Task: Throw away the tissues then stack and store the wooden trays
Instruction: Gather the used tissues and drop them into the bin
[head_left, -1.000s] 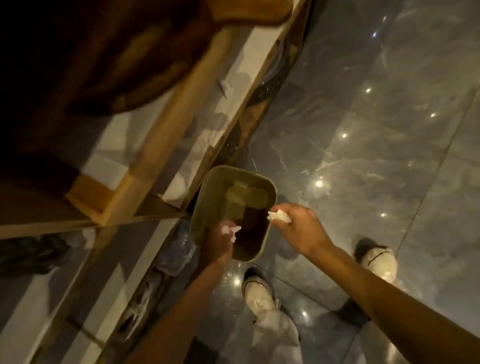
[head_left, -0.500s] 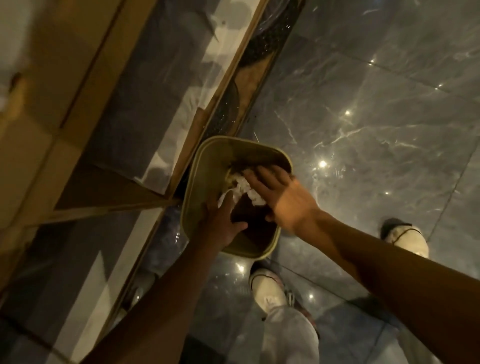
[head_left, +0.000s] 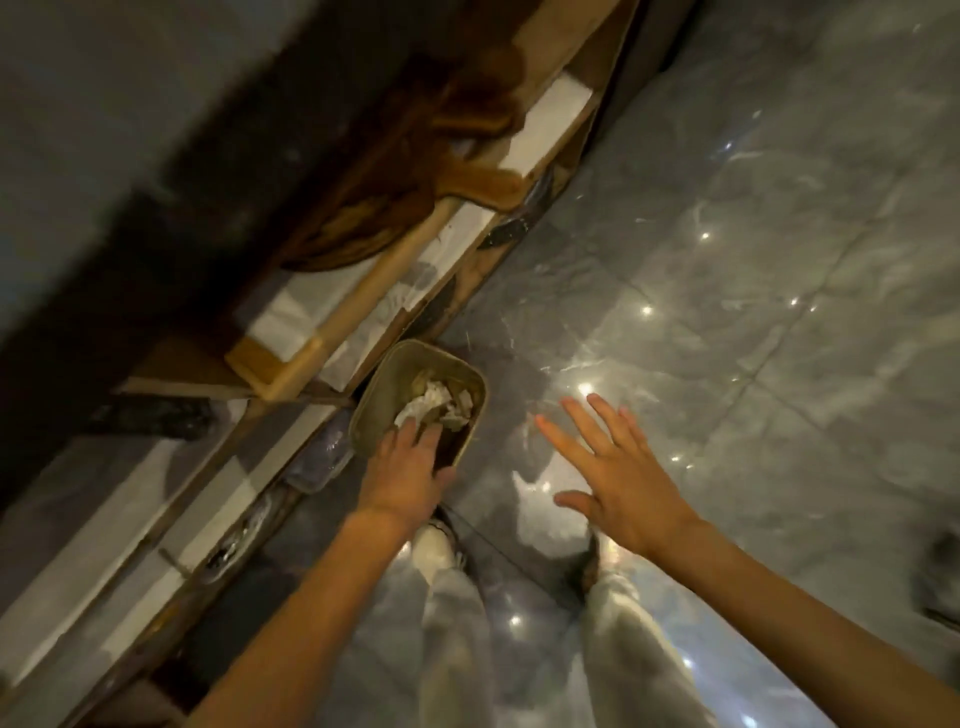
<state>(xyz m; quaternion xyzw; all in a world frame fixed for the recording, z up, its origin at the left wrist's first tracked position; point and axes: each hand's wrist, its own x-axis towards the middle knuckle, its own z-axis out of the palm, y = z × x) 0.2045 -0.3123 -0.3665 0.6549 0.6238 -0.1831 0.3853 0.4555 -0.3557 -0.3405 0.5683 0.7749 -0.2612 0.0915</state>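
Note:
A small olive bin (head_left: 371, 402) stands on the floor beside the counter. Crumpled white tissues (head_left: 434, 404) lie inside it. My left hand (head_left: 408, 467) hovers over the bin's near rim, fingers pointing down toward the tissues and holding nothing I can make out. To the right of the bin, my right hand (head_left: 613, 467) is spread wide over the floor, empty. Up on the counter, a dark wooden tray (head_left: 395, 208) with a short handle lies blurred, partly over a pale wooden frame (head_left: 363, 306).
The counter (head_left: 171, 525) runs diagonally along the left, with a lower shelf holding plastic-wrapped items (head_left: 322, 457). Glossy grey marble floor (head_left: 727, 260) fills the right. My legs and white shoes (head_left: 436, 551) stand just below the bin.
Both hands held tissues over the bin and dropped them in. My right hand has since pulled away to the right and spread open; my left hand stays over the bin. The view tilted up toward the counter.

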